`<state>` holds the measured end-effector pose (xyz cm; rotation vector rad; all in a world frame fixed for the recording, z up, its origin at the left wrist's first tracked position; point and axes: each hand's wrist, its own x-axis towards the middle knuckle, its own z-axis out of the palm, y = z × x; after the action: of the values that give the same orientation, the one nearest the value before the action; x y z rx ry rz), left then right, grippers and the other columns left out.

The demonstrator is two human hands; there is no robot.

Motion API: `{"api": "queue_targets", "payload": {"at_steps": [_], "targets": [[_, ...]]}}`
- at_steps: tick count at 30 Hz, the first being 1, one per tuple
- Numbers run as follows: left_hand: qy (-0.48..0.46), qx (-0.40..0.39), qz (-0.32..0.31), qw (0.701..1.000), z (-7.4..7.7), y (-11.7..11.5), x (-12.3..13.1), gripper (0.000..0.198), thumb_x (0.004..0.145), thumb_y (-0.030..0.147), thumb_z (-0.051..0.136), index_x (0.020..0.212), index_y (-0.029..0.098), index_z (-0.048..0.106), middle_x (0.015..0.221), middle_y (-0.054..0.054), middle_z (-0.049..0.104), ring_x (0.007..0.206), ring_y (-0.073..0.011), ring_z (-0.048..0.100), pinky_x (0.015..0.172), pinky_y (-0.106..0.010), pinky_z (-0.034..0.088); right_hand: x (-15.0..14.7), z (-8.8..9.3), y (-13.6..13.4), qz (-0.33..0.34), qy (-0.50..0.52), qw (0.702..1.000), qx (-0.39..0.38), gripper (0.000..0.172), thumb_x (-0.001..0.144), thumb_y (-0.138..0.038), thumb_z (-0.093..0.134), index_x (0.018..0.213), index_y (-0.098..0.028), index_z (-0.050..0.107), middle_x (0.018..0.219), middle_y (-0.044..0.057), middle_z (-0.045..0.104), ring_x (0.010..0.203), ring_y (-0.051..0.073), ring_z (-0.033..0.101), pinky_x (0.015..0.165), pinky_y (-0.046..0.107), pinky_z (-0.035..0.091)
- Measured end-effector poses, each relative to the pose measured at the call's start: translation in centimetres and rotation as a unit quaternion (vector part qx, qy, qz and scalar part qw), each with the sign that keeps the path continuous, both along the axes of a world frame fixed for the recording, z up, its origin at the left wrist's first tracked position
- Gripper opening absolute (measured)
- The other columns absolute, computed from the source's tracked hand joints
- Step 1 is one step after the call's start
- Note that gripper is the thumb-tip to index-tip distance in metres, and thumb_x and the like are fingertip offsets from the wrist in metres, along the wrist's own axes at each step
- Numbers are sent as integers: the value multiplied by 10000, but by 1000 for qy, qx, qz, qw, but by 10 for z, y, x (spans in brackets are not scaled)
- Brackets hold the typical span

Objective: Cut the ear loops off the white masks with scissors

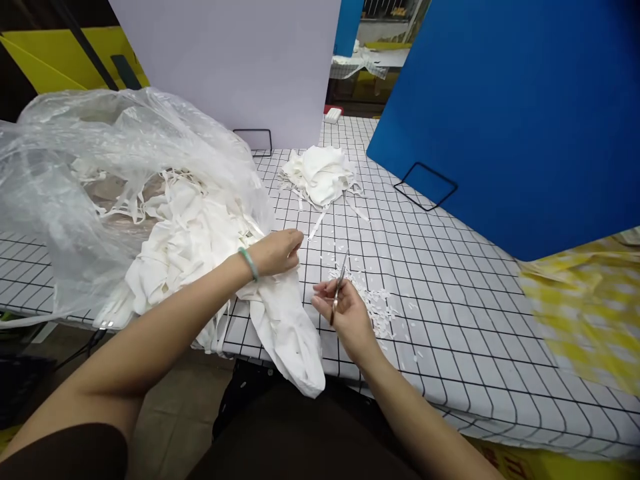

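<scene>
Dark clothing (300,440) comes first, at the table's (475,333) near edge, where white cloth (295,340) hangs over from a heap (195,220) that covers much of the left side. The left hand (275,252), a bangle (249,263) on its wrist, is over that cloth with fingers curled together; from here I can't fairly tell whether they pinch anything. The right hand (353,317) holds scissors (341,273) in half-curled fingers, the tips pointing to the far edge. Snippets (380,310) lie strewn beside it. Toward the far edge sits a smaller pile (320,175), strips trailing from it. A plastic bag (200,127) bulges around the heap's far side, before a pale board (235,67). A blue board (500,120) blocks the far right, its lower corner by a yellow-checked cloth (590,313).
</scene>
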<state>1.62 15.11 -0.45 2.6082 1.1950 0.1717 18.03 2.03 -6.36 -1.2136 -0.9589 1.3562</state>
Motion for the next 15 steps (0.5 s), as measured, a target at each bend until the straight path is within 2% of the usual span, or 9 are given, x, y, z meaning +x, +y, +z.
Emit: {"api": "queue_targets", "payload": {"at_steps": [2, 4, 6, 8, 10, 13, 15], "targets": [[-48, 25, 14, 998, 20, -28, -3, 123, 809, 76, 473, 824, 193, 505, 797, -38, 579, 681, -170, 514, 642, -293, 411, -16, 0, 12, -22, 4, 999, 27, 495, 660, -376, 880, 911, -262, 469, 1153, 40, 615, 1000, 192, 581, 885, 365, 513], [-140, 39, 35, 989, 35, -58, -10, 97, 838, 105, 468, 816, 199, 474, 725, 5, 516, 619, -137, 465, 583, -263, 380, -30, 1, 22, -12, 18, 999, 47, 443, 679, -353, 853, 894, -257, 478, 1070, 25, 621, 968, 185, 589, 901, 363, 510], [-249, 6, 75, 966, 43, -82, -21, 83, 842, 137, 499, 795, 199, 473, 687, 31, 474, 576, -110, 425, 535, -236, 352, -36, 3, 27, 9, 44, 997, 61, 368, 707, -332, 811, 860, -249, 488, 935, 1, 606, 889, 171, 592, 887, 350, 508], [-329, -90, 130, 931, 44, -99, -36, 61, 826, 159, 546, 797, 196, 508, 708, 27, 490, 590, -104, 444, 529, -222, 372, -33, 8, 30, 25, 63, 995, 68, 348, 697, -301, 797, 851, -247, 489, 890, -11, 587, 835, 159, 582, 833, 324, 506], [-370, -238, 159, 884, 41, -108, -49, 63, 801, 181, 596, 855, 195, 566, 776, 0, 549, 661, -124, 516, 571, -233, 437, -24, 15, 32, 48, 73, 994, 71, 364, 674, -275, 798, 866, -249, 490, 894, -12, 586, 806, 152, 568, 764, 299, 495], [-391, -458, 155, 783, 30, -112, -58, 205, 805, 250, 606, 1001, 205, 642, 862, -45, 609, 756, -171, 585, 646, -289, 505, -10, 24, 36, 111, 79, 988, 73, 347, 670, -240, 785, 876, -248, 505, 872, -15, 589, 753, 138, 536, 663, 267, 454], [-404, -551, 149, 714, 22, -112, -55, 240, 833, 297, 579, 1024, 195, 680, 873, -65, 620, 767, -184, 589, 683, -322, 521, -7, 29, 38, 143, 73, 985, 66, 321, 674, -221, 768, 872, -246, 516, 862, -14, 591, 716, 131, 516, 596, 250, 414]]}}
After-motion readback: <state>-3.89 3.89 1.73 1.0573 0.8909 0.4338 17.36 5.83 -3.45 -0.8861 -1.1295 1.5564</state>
